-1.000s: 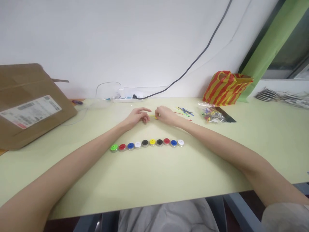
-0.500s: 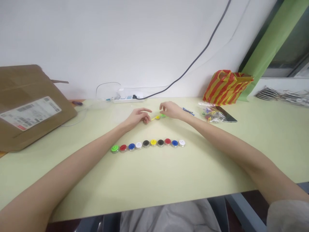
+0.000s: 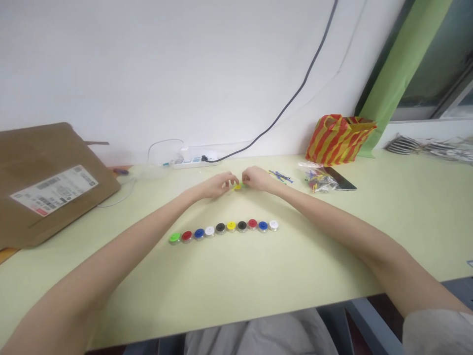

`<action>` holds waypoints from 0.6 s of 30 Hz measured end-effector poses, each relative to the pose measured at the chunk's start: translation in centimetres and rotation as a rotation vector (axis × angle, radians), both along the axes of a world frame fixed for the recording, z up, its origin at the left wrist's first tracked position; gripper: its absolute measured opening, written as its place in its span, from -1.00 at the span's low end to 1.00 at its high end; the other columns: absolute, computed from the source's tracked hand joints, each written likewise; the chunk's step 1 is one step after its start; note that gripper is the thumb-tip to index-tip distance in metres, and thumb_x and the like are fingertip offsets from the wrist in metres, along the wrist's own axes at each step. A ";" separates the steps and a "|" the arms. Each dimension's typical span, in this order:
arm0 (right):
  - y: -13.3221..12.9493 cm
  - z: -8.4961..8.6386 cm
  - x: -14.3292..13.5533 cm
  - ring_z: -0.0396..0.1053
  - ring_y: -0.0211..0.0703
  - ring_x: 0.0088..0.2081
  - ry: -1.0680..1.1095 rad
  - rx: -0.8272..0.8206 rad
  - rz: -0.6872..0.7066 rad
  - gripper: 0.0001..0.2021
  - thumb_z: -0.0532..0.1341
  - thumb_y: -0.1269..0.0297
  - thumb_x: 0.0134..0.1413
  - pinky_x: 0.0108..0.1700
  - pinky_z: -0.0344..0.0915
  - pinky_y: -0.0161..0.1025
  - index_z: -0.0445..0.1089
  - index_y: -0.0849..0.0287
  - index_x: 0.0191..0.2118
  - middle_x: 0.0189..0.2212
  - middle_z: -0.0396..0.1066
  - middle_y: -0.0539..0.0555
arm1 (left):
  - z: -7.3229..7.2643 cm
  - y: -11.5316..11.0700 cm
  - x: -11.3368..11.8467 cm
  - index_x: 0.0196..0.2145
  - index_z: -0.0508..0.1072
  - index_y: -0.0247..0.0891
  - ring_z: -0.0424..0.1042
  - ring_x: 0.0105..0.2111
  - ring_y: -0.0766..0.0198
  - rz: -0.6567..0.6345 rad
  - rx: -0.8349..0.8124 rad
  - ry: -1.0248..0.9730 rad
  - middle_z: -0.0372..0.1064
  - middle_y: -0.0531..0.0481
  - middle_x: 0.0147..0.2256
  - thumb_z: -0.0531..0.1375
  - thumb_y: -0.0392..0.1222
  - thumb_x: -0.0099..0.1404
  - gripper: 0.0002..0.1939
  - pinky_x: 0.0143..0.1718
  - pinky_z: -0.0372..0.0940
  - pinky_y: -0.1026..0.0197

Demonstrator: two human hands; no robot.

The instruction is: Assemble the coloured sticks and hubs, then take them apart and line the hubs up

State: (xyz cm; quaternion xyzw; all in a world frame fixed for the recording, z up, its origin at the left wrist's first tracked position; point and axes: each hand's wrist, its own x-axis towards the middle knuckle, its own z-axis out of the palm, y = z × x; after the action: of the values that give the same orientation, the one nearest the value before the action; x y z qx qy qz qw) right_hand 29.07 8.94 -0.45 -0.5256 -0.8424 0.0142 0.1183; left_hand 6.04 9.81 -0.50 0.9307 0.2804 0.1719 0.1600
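fingers point(image 3: 245, 177) by one (yellow) piece point(image 3: 237, 187)

A loose, light-grey cloth sleeve point(image 3: 436, 331) covers the upper right arm point(image 3: 343, 228). The slim left forearm point(image 3: 144, 234), left hand point(image 3: 219, 185) and right hand point(image 3: 257, 178) are bare. Wrinkled grey fabric point(image 3: 260, 336) shows at the lap.

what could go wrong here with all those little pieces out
The small yellow piece sits between the left hand and right hand, so it could slip or get knocked aside. The left forearm passes close to the green-topped disc and might bump it out of line. Loose blue sticks near the right wrist could be brushed away.
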 end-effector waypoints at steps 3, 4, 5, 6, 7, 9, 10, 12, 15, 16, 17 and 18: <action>0.1 0.9 0.8 0.52 -0.10 -0.17 0.012 0.008 -0.024 -0.84 0.28 0.36 0.20 -0.20 0.29 -0.30 0.61 0.16 -0.15 -0.13 0.61 0.17 | 0.8 0.3 0.9 0.03 0.49 -0.14 0.42 -0.21 0.16 -0.021 0.165 0.136 0.35 -0.09 -0.08 0.11 -0.35 0.27 -0.60 -0.13 0.30 0.15; 0.2 1.3 1.3 0.52 -0.11 -0.18 0.018 0.013 -0.037 -0.85 0.28 0.36 0.20 -0.21 0.29 -0.31 0.61 0.16 -0.16 -0.13 0.61 0.16 | 1.0 0.3 1.1 0.06 0.48 -0.12 0.42 -0.20 0.15 -0.023 0.209 0.162 0.34 -0.10 -0.04 0.11 -0.36 0.27 -0.57 -0.13 0.29 0.15; 0.3 1.8 1.8 0.51 -0.11 -0.19 0.025 0.020 -0.054 -0.85 0.29 0.35 0.20 -0.21 0.29 -0.31 0.61 0.16 -0.16 -0.14 0.61 0.16 | 1.1 0.2 1.3 0.08 0.47 -0.11 0.42 -0.18 0.14 -0.029 0.247 0.188 0.32 -0.10 -0.01 0.12 -0.38 0.27 -0.55 -0.14 0.28 0.16; 0.4 2.4 2.3 0.51 -0.11 -0.19 0.033 0.029 -0.074 -0.85 0.29 0.35 0.19 -0.21 0.29 -0.31 0.61 0.17 -0.16 -0.14 0.61 0.16 | 1.2 0.2 1.5 0.07 0.47 -0.10 0.42 -0.16 0.13 -0.039 0.283 0.216 0.32 -0.11 0.01 0.12 -0.38 0.27 -0.56 -0.14 0.26 0.16; 0.4 2.9 2.9 0.51 -0.11 -0.19 0.039 0.040 -0.097 -0.85 0.29 0.36 0.19 -0.21 0.29 -0.30 0.60 0.18 -0.16 -0.15 0.60 0.17 | 1.2 0.2 1.6 0.05 0.49 -0.11 0.41 -0.15 0.12 -0.049 0.316 0.244 0.31 -0.12 0.01 0.13 -0.39 0.28 -0.57 -0.15 0.25 0.16; 0.7 4.0 4.0 0.50 -0.09 -0.17 0.069 0.073 -0.151 -0.84 0.28 0.36 0.18 -0.18 0.29 -0.28 0.60 0.19 -0.16 -0.14 0.60 0.19 | 1.2 0.3 1.7 -0.03 0.54 -0.14 0.40 -0.14 0.10 -0.069 0.356 0.279 0.32 -0.14 -0.02 0.13 -0.40 0.29 -0.65 -0.14 0.23 0.15; 0.8 4.5 4.5 0.49 -0.08 -0.17 0.098 0.092 -0.174 -0.83 0.28 0.36 0.18 -0.17 0.29 -0.27 0.60 0.20 -0.15 -0.14 0.60 0.20 | 1.1 0.4 1.7 -0.08 0.56 -0.15 0.39 -0.13 0.09 -0.074 0.361 0.283 0.33 -0.15 -0.03 0.14 -0.39 0.30 -0.69 -0.12 0.21 0.14; 1.0 5.4 5.3 0.49 -0.10 -0.19 0.176 0.111 -0.194 -0.83 0.27 0.35 0.17 -0.15 0.29 -0.27 0.60 0.20 -0.17 -0.17 0.60 0.18 | 1.0 0.7 1.7 -0.19 0.57 -0.18 0.38 -0.10 0.07 -0.072 0.350 0.272 0.35 -0.17 -0.04 0.16 -0.37 0.32 -0.78 -0.09 0.20 0.12; 1.2 5.8 5.5 0.49 -0.15 -0.24 0.266 0.086 -0.162 -0.84 0.27 0.33 0.16 -0.18 0.29 -0.30 0.60 0.22 -0.20 -0.26 0.61 0.13 | 0.8 1.4 1.8 -0.30 0.57 -0.21 0.40 -0.10 0.06 -0.049 0.312 0.256 0.40 -0.17 -0.05 0.18 -0.31 0.32 -0.86 -0.08 0.19 0.12; 1.2 5.6 5.2 0.49 -0.16 -0.25 0.264 0.074 -0.151 -0.84 0.27 0.33 0.17 -0.20 0.28 -0.31 0.59 0.22 -0.20 -0.26 0.61 0.13 | 0.8 1.5 1.9 -0.31 0.57 -0.21 0.41 -0.14 0.07 -0.035 0.294 0.255 0.43 -0.16 -0.08 0.19 -0.30 0.31 -0.87 -0.11 0.20 0.13; 1.2 5.3 4.8 0.49 -0.17 -0.25 0.248 0.065 -0.143 -0.83 0.26 0.33 0.17 -0.21 0.28 -0.32 0.59 0.22 -0.19 -0.26 0.61 0.12 | 0.7 1.6 2.0 -0.32 0.57 -0.20 0.43 -0.19 0.09 -0.019 0.273 0.255 0.46 -0.15 -0.14 0.19 -0.28 0.31 -0.87 -0.15 0.20 0.14; 1.2 4.8 4.3 0.50 -0.17 -0.24 0.222 0.057 -0.136 -0.83 0.26 0.33 0.18 -0.21 0.28 -0.32 0.60 0.22 -0.18 -0.24 0.62 0.12 | 0.7 1.7 2.0 -0.33 0.57 -0.20 0.43 -0.24 0.10 0.001 0.252 0.258 0.48 -0.13 -0.20 0.20 -0.26 0.30 -0.87 -0.20 0.20 0.16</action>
State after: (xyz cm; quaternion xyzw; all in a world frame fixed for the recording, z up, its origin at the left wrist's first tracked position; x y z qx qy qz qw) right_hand 33.35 10.15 4.33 -0.5732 -0.7864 0.0403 0.2266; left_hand 8.09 11.53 0.16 0.9576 0.2753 0.0850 0.0046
